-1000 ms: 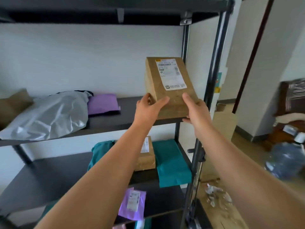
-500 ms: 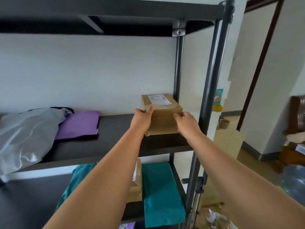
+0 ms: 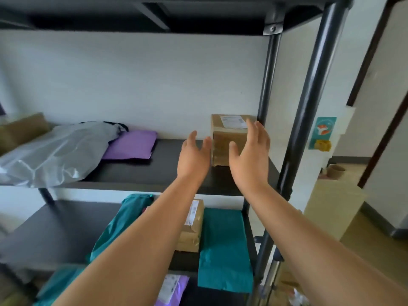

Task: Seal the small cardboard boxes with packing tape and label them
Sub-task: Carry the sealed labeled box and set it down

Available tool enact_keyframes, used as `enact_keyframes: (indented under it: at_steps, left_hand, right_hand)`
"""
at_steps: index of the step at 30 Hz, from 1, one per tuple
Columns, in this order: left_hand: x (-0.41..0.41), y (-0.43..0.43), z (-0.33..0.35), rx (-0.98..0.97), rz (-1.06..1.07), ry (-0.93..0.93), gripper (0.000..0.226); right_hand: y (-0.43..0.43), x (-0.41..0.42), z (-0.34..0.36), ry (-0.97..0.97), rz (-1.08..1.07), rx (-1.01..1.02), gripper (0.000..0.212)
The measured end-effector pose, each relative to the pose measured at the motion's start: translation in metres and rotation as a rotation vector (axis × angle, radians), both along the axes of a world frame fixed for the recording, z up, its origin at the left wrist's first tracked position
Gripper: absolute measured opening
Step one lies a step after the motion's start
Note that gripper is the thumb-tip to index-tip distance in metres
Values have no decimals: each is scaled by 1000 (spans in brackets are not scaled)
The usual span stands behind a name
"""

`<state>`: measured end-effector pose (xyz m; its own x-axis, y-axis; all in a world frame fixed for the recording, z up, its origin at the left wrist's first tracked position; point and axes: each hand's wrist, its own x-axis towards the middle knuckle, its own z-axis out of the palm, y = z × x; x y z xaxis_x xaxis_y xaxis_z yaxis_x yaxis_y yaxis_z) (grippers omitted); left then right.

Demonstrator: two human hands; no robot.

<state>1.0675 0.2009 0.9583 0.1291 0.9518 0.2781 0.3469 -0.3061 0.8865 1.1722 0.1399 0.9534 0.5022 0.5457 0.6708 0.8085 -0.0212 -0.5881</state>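
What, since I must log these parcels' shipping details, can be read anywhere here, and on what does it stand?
Nothing is legible.
Upper label on the shelved cardboard box: print blurred.
Lower label on the second cardboard box: too small to read.
Bottom label on the purple mailer: blurred.
Teal wall sign: a picture; no words readable.

- We see bare middle shelf (image 3: 172, 171) between the purple mailer (image 3: 130, 145) and the cardboard box (image 3: 223, 140) — open to a reach from the front.
- The box sits in the right rear corner, just beside the rear post (image 3: 268, 80).
- The front post (image 3: 309, 107) bars the right side; the upper shelf (image 3: 154, 16) caps the bay.
- A silver bag (image 3: 55, 153) fills the left end.
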Motion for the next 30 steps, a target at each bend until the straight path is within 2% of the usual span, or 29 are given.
enact_keyframes:
  at_steps: [4,8,12,17,23,30]
  left_hand:
    - [-68,-22,-18,217,162,67,43]
    - [-163,-51,-43,207,344,155,40]
    - [-280,-109,-77,90,516,213,43]
    - [-412,-218,-138,-80,707,238,45]
    - [-568,-422,-224,-396,958,262,44]
    - [-651,-544,-295,-697,1119,156,47]
  right_hand:
    - [-2,-51,-10,-8,180,-6,57]
    - [-12,-124,-34,-7,346,-87,55]
    - [-37,-230,-60,-50,562,-149,55]
    - [-103,-365,-109,16,823,-321,53]
    - [-242,-535,-199,20,1090,-665,53]
    - [-332,-643,-272,-80,1219,-998,56]
